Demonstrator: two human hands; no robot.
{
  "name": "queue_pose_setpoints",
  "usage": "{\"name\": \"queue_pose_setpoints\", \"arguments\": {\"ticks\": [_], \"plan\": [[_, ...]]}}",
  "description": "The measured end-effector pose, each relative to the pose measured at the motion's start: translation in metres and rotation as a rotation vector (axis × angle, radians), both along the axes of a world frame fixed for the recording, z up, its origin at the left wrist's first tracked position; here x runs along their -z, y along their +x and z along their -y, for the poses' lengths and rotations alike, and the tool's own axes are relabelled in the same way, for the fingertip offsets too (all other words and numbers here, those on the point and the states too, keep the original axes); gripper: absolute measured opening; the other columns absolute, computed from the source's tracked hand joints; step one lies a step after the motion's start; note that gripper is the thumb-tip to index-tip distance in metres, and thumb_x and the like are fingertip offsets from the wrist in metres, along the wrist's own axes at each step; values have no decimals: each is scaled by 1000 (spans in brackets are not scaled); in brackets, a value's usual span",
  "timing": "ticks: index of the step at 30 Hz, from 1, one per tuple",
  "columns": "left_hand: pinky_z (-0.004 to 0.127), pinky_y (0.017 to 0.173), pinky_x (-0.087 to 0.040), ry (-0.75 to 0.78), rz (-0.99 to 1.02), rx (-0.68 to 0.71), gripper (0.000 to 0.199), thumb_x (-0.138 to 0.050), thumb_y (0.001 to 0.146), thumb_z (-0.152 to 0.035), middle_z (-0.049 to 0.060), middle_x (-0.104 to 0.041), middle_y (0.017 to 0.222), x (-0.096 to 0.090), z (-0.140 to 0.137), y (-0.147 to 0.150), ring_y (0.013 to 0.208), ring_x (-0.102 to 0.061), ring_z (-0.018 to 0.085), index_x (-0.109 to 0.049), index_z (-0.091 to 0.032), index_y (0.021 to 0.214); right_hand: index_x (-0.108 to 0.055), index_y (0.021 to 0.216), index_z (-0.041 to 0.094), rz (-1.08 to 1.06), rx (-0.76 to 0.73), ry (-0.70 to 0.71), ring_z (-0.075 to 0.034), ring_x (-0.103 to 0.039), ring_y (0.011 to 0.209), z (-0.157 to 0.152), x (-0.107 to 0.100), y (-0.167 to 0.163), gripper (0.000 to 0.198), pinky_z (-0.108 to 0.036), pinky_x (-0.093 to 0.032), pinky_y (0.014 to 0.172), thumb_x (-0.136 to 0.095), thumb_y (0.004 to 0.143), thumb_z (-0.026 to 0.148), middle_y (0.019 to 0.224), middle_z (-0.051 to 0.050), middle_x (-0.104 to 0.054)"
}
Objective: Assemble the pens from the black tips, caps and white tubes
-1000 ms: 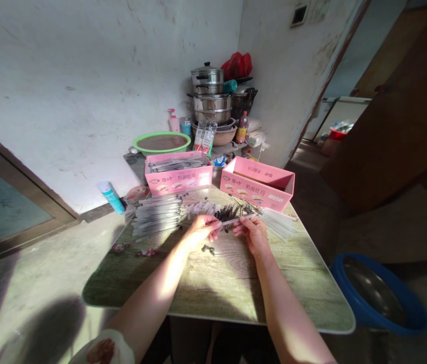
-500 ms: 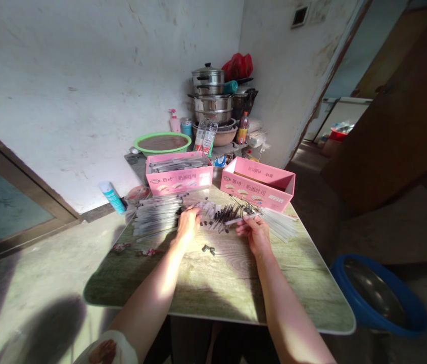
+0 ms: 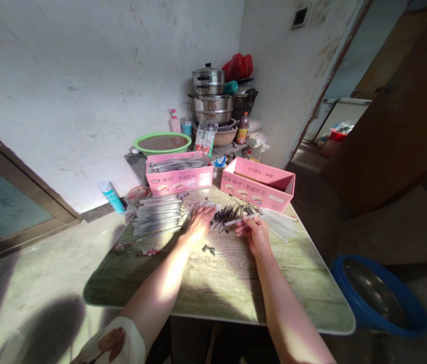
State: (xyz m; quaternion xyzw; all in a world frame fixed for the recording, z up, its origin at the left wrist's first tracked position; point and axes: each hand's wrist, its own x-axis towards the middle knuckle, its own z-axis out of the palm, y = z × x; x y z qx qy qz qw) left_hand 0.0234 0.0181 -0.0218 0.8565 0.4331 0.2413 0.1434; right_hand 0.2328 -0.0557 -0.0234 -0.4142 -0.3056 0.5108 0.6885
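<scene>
My right hand [image 3: 254,233] pinches a slim translucent tube [image 3: 240,221] that points left, level above the table. Palm down, my left hand [image 3: 200,223] is over small white pieces [image 3: 206,204], its fingers reaching forward and partly hiding them; nothing shows in it. Between the hands lies a pile of thin dark sticks [image 3: 224,216]. More translucent tubes [image 3: 279,225] fan out beyond my right hand. To the left, long tubes with dark ends [image 3: 156,215] lie in a thick stack. A few short black caps [image 3: 209,249] rest nearer to me.
Behind the piles stand a pink box [image 3: 179,182] filled with tubes and a second pink box [image 3: 258,189]. Further back are a green-rimmed basin [image 3: 162,143] and stacked steel pots [image 3: 212,103]. A blue tub [image 3: 402,316] stands on the floor to the right of the table [image 3: 213,293].
My left hand has moved right, from the edge of the stacked tubes to over the small white pieces. My right hand stays in place with the same tube.
</scene>
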Motion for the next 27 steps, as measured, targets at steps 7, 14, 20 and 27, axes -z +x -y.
{"name": "queue_pose_setpoints", "arguments": {"ticks": [7, 14, 20, 27], "plan": [[42, 103, -52, -37, 30, -107, 29, -62, 87, -11, 14, -74, 113, -5, 5, -4, 112, -66, 34, -80, -19, 110, -63, 67, 20, 7, -7, -3, -16, -68, 44, 0, -1, -1, 39, -23, -57, 39, -95, 65, 42, 65, -5, -77], [35, 84, -57, -316, 531, -146, 22, -72, 81, -15, 7, -75, 100, -10, 10, -3, 82, -73, 22, -78, -19, 102, -70, 68, 19, 10, -67, -16, -20, -75, 54, 1, -1, -1, 35, -25, -62, 47, -96, 62, 41, 70, -7, -80], [39, 83, -60, -498, 755, -29, 24, -76, 82, -24, 4, -81, 97, -13, 18, -3, 96, -75, 26, -78, -27, 106, -74, 71, 16, 96, -273, -35, -14, -64, 43, 7, -7, -4, 33, -22, -54, 42, -94, 67, 42, 60, -4, -73], [45, 88, -62, -529, 761, -30, 26, -75, 79, -33, 5, -82, 107, -17, 21, -1, 104, -76, 29, -77, -28, 105, -79, 84, 12, 223, -537, -66, -5, -39, 30, 11, -7, -6, 32, -18, -24, 31, -88, 74, 41, 52, -1, -67]]}}
